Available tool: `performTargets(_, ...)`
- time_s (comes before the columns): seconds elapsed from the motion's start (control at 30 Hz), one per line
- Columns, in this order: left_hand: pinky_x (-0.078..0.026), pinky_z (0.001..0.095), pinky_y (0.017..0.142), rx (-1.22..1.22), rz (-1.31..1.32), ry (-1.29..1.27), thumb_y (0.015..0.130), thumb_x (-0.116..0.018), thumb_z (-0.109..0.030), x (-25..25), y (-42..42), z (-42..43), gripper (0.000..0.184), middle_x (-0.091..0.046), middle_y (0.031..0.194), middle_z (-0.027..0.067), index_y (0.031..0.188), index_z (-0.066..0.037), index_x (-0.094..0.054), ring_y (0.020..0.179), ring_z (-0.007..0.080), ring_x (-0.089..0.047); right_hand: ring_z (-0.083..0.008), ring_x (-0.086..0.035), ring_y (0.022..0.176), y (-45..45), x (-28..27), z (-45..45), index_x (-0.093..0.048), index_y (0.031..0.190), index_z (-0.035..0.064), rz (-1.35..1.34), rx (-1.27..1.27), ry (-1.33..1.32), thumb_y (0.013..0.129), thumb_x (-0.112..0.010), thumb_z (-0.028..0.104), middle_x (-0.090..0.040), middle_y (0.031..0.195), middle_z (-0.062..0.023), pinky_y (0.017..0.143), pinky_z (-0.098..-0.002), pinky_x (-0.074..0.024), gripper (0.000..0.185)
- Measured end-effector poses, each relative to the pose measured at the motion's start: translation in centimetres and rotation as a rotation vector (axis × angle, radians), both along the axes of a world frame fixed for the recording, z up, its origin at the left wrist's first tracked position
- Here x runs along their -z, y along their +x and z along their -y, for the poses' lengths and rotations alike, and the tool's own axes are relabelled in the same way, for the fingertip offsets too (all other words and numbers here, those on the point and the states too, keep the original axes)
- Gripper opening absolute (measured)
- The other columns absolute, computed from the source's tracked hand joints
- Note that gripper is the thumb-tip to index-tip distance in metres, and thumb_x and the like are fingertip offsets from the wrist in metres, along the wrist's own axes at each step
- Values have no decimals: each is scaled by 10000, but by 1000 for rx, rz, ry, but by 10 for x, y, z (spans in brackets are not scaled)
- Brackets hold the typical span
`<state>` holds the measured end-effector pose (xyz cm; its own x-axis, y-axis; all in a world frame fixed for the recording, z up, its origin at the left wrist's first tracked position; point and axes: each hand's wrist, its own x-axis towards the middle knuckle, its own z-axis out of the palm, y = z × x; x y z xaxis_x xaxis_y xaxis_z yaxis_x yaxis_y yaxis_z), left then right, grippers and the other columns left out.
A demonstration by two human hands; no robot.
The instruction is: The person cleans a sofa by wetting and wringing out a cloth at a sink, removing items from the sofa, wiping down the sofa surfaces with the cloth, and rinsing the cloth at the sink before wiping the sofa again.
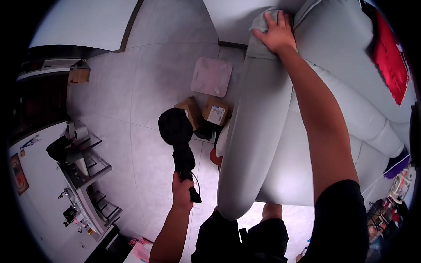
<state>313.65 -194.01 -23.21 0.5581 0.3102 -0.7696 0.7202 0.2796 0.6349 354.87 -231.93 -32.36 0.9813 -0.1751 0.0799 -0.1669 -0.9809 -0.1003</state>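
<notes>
My left hand (182, 191) is closed around the narrow end of a black cloth item (175, 127). Its far end is wide and rounded, and a thin cord loops beside my fingers; what is inside, if anything, I cannot tell. Off to the right, my right arm reaches far forward along a pale grey sofa (256, 131). My right hand (277, 35) lies flat with its fingers spread on a crumpled grey cloth (259, 44), which covers the far end of the sofa's armrest.
Two cardboard boxes (217, 110) stand on the floor beside the armrest. Beyond them lies a pinkish square scale (212, 76). A red cloth (390, 61) hangs over the sofa's backrest. On the left are a white table (48, 210), stools (103, 171) and another small box (79, 74).
</notes>
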Motion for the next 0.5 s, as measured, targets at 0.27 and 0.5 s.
performTargets(0.27,-456,256,798,281,244,31,747,-555,78,0,86,49,680,-544,1092,10,1415,-36,-493,945,109,-521,-571,-242,1505,-378,7,-100,-267,1652,126,-35,156,621,705,-860,599,-140,1659,-373,1188,-638,-298,1213)
performTargets(0.5,-442,267,920,317,321,-96,732,-555,44,-12,119,92,713,-568,1194,40,1438,-30,-492,1033,139,-536,-574,-139,1539,-479,-15,-127,-271,1631,114,-248,98,660,676,-898,575,-50,1676,-356,1227,-631,-241,1232)
